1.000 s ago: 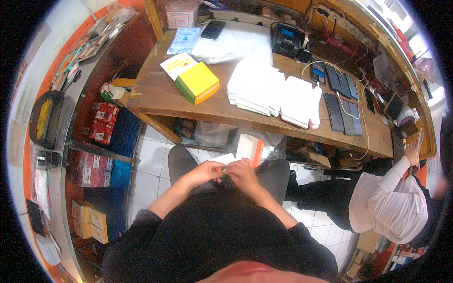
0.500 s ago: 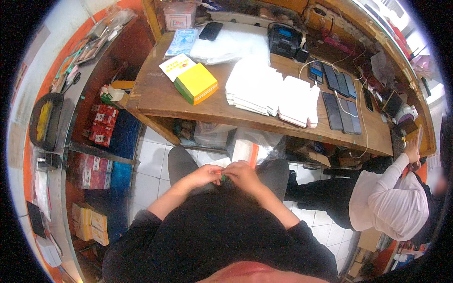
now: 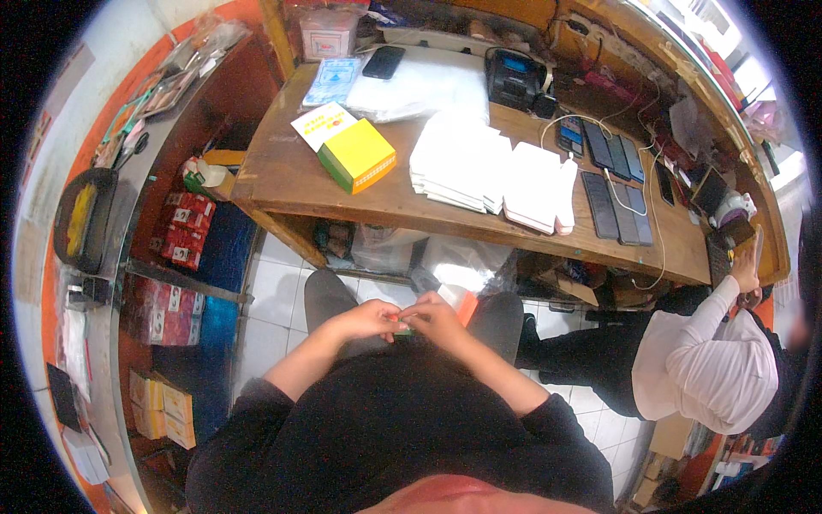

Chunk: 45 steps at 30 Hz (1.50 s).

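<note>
- Box [image 3: 465, 306], orange and white, is between our legs [image 3: 499, 320], just past our right hand [image 3: 435, 317], which hides part of it; we cannot tell if the hand touches it
- Our left hand [image 3: 368, 319] is bent inward, and its fingertips meet the fingertips of our right hand
- A small green bit [image 3: 404, 331] peeks out just under where the fingers meet, too tiny for us to say what it is
- Our fingers are curled and close together, yet we cannot tell if either hand is pinching something
- In front of us, a wood table [image 3: 287, 184] holds a yellow and green carton [image 3: 360, 152]
- On the carton's right we see a big white stack [image 3: 454, 163], and farther right dark phones [image 3: 601, 206] lie in rows
- Near the back, a black phone [image 3: 384, 62] lies on white plastic [image 3: 419, 92], beside a black machine [image 3: 516, 79] with a blue screen
- To our right, another person [image 3: 706, 373] in white sleeves has a hand [image 3: 748, 264] near the table's end
</note>
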Motion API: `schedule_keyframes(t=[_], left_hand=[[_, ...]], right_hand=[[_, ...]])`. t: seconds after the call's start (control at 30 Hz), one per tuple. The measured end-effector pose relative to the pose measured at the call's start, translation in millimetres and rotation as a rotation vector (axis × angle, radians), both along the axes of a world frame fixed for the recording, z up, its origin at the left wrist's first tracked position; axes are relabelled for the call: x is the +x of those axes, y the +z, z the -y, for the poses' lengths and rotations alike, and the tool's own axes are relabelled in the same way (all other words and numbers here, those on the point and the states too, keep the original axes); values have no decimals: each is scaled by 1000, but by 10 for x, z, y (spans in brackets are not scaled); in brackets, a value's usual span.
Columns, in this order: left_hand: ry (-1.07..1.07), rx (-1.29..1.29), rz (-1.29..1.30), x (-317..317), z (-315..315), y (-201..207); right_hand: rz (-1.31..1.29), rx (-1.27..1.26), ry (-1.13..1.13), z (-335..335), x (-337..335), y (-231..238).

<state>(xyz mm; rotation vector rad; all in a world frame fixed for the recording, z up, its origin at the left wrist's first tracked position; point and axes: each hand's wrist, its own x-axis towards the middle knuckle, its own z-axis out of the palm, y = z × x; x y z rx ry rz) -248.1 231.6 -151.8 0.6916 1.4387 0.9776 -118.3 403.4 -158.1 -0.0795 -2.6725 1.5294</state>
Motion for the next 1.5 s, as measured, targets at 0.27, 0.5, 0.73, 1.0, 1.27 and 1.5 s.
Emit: schedule_keyframes(t=[0.27,0.5,0.73,1.0,1.27,1.5], left_hand=[[-417,245,-1005,-135,-48,38],[-9,754,-1165,-389,-274,799],[811,883,57,-366,-717,963],[1071,663,-387,-303,-725,1318],[1101,614,-494,-364,-647,917],[948,475,-405,-221,-646,856]], right_hand=[[30,254,-59,-341,-251,176],[108,12,61,-840,-600,728],[-33,-538,-164,-536,-817,1506],[-39,-274,-397,-231,-780,1318],[-249,-420,-568,-79,-758,1210],[-533,-515,-578,-18,-771,934]])
